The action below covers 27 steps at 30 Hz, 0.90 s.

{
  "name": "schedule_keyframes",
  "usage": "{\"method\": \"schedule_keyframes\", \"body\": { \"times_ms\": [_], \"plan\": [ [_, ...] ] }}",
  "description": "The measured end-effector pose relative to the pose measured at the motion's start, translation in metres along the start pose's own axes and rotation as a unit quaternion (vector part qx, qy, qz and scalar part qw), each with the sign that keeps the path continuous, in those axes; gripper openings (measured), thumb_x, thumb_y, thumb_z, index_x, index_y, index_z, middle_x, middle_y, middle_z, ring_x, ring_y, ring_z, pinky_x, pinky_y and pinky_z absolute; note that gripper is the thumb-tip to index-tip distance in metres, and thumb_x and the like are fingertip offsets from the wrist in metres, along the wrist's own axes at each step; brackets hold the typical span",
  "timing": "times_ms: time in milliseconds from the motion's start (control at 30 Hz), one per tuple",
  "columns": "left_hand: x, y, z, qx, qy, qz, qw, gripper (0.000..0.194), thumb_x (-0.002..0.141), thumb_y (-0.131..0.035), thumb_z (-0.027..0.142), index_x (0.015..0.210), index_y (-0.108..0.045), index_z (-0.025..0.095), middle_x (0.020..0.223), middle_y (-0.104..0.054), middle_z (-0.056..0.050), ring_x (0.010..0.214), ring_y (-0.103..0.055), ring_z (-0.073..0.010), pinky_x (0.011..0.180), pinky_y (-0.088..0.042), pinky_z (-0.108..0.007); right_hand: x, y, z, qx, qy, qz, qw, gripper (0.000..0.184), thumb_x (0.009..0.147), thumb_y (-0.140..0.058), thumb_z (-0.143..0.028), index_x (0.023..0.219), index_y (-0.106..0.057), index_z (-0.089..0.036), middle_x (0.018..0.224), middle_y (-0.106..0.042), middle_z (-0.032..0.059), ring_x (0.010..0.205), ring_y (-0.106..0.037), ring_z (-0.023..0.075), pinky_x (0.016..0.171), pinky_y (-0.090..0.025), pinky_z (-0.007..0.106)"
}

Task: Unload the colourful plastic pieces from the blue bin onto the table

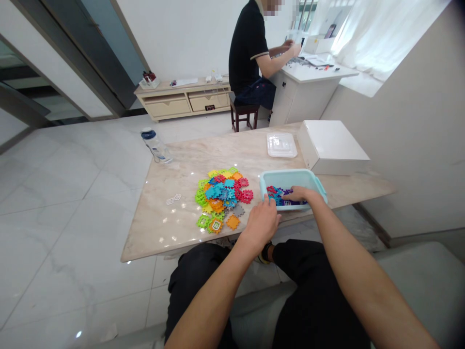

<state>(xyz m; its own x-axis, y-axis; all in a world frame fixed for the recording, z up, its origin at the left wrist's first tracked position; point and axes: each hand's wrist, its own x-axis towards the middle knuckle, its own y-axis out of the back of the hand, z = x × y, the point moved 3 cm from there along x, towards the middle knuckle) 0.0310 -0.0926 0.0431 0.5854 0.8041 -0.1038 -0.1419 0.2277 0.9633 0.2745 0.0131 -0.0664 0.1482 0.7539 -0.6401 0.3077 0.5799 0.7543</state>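
A heap of colourful plastic interlocking tiles lies on the beige marble table. To its right stands a light teal plastic bin with more tiles inside. My right hand reaches into the bin, fingers curled among purple and blue tiles; what it holds I cannot make out. My left hand rests at the bin's near left corner, fingers bent against the rim. Two small white window pieces lie apart to the left of the heap.
A clear lid and a white box sit behind the bin. A water bottle lies at the table's far left corner. Another person sits on a stool at a white desk by the window. A low cabinet lines the wall.
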Motion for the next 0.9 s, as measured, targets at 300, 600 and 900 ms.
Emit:
{"method": "schedule_keyframes", "body": {
  "times_ms": [300,600,900],
  "plan": [
    [0.001,-0.002,-0.001,0.008,-0.005,-0.002,1.0,0.048,0.111,-0.058,0.034,0.151,-0.054,0.008,0.171,-0.048,-0.028,0.135,-0.069,-0.0351,0.111,-0.059,-0.045,0.001,0.0,0.0,-0.007,0.0,-0.003,1.0,0.082,0.09,-0.078,-0.071,0.142,-0.073,-0.009,0.141,-0.075,0.0234,0.119,-0.076,0.0342,0.088,-0.057,0.035],
    [0.0,0.0,0.0,0.009,-0.006,-0.003,1.0,0.047,0.111,-0.058,0.034,0.15,-0.055,0.008,0.171,-0.048,-0.029,0.134,-0.07,-0.0362,0.108,-0.06,-0.046,-0.002,0.002,-0.002,-0.028,0.002,-0.011,1.0,0.083,0.098,-0.069,-0.067,0.153,-0.064,-0.005,0.155,-0.066,0.0256,0.134,-0.07,0.036,0.1,-0.056,0.037],
    [0.0,-0.001,0.001,0.015,-0.007,0.001,1.0,0.042,0.11,-0.061,0.034,0.143,-0.058,0.01,0.17,-0.049,-0.028,0.133,-0.071,-0.0362,0.11,-0.058,-0.047,-0.014,0.005,-0.009,-0.057,0.016,-0.011,0.998,0.072,0.079,-0.09,-0.057,0.137,-0.077,-0.018,0.136,-0.078,0.0182,0.113,-0.078,0.0347,0.091,-0.061,0.039]
  ]
}}
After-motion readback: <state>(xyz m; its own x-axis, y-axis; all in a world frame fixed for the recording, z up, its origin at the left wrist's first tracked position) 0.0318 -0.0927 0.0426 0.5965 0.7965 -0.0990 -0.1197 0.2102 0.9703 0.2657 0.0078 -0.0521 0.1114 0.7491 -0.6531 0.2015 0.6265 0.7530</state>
